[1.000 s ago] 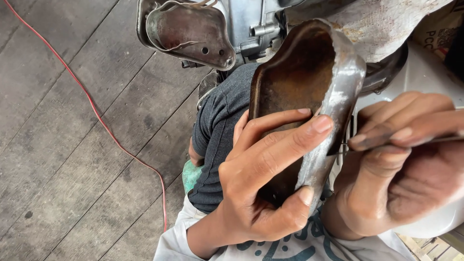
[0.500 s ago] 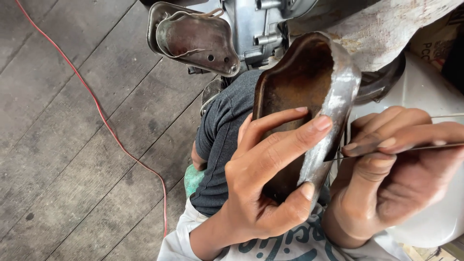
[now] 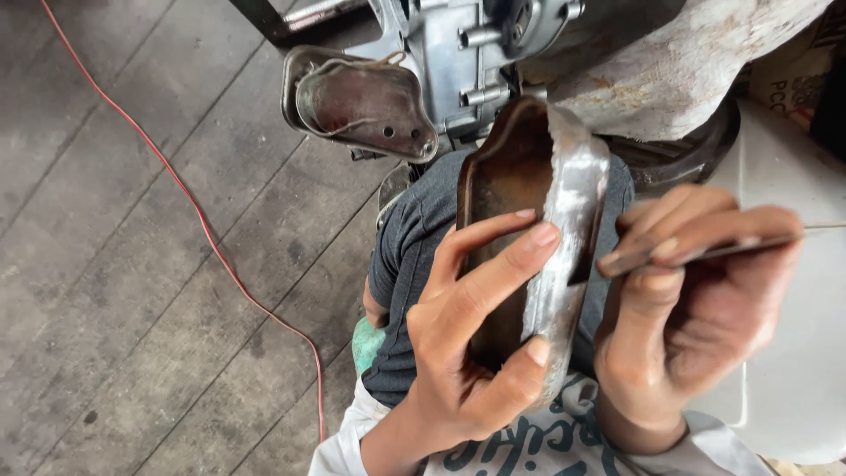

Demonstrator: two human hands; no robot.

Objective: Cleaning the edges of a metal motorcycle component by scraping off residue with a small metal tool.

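Left hand (image 3: 467, 361) is clamped on the shoe piece (image 3: 529, 238), a curved brown sole part with a grey, roughened rim: thumb low on the rim, fingers spread across the hollow inside. The piece stands upright over the lap, just in front of the machine (image 3: 476, 53). Right hand (image 3: 705, 308) is pinched shut on a thin tool (image 3: 705, 251), tip just beside the rim, apparently touching it.

Doing it well, my read: keep the thumb braced under the spot being worked, tool at a shallow angle, short strokes along the rim, left fingers clear of the tip.

Count: 2 shoe pieces (second piece (image 3: 361, 101) sits on the machine), 1 tool, 1 red cable (image 3: 203, 229) crossing the floor (image 3: 132, 353).
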